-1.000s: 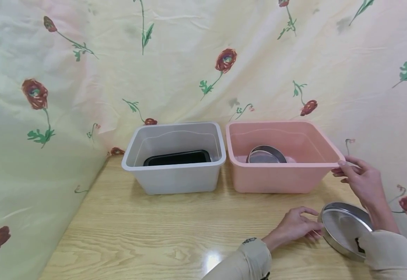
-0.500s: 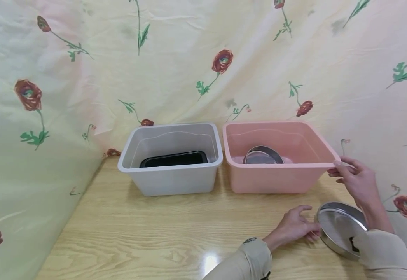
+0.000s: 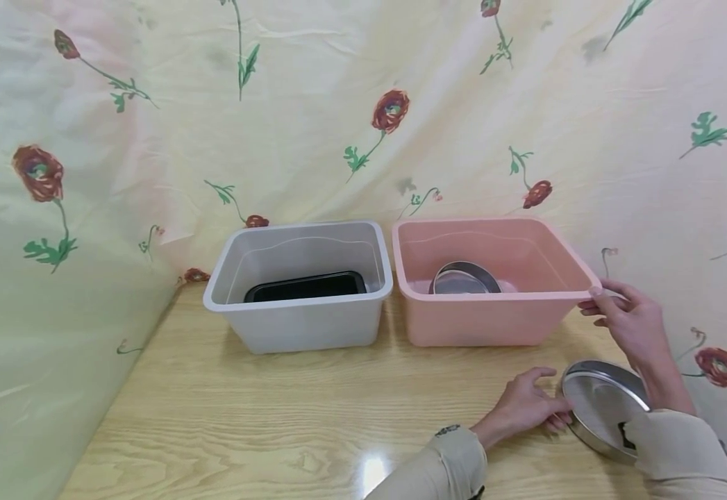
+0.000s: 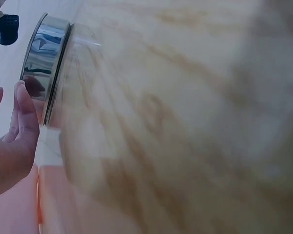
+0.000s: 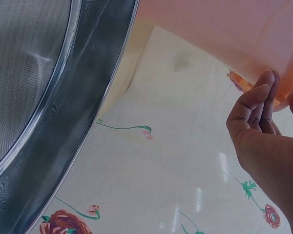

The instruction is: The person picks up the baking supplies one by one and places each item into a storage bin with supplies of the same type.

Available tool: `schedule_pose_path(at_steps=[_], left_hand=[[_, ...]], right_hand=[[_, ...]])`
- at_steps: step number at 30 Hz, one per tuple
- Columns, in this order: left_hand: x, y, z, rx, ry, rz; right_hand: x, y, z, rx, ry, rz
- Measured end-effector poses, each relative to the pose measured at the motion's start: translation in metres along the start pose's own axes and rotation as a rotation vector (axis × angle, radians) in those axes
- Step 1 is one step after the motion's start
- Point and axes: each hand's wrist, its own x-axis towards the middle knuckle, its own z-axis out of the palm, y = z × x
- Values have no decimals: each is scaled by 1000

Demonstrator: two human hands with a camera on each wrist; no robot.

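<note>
My right hand (image 3: 637, 325) holds the near right corner of the pink plastic bin (image 3: 475, 321), thumb on the rim and fingers bent beneath it. A small round metal sieve (image 3: 463, 279) lies inside that bin. Beside my left hand (image 3: 525, 403), a larger round sieve (image 3: 603, 403) with a steel rim and fine mesh sits on the table. In the left wrist view, the left fingertips (image 4: 22, 92) touch the outer wall of this sieve without curling round it. My right sleeve hides part of the sieve. Its mesh and rim fill the left of the right wrist view.
A grey bin (image 3: 301, 326) stands left of the pink one, with a dark rectangular tray (image 3: 307, 286) inside. Both bins stand on a wood-grain table (image 3: 263, 417) near the flowered cloth backdrop (image 3: 313, 111). A side cloth bounds the table on the left.
The whole scene has shifted slightly left in the head view. Both hands keep nearly the same places by the large sieve and the pink bin's corner.
</note>
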Motion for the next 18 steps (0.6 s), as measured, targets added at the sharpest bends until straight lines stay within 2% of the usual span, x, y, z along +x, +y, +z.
schedule_pose_path(at_steps=[6,18], left_hand=[[0,-2,3,-49,-13,-7],[2,-5,5,-47,-11,-4]], right_hand=[[0,1,-1,0,-4,-2],[0,1,-1,58,-2,0]])
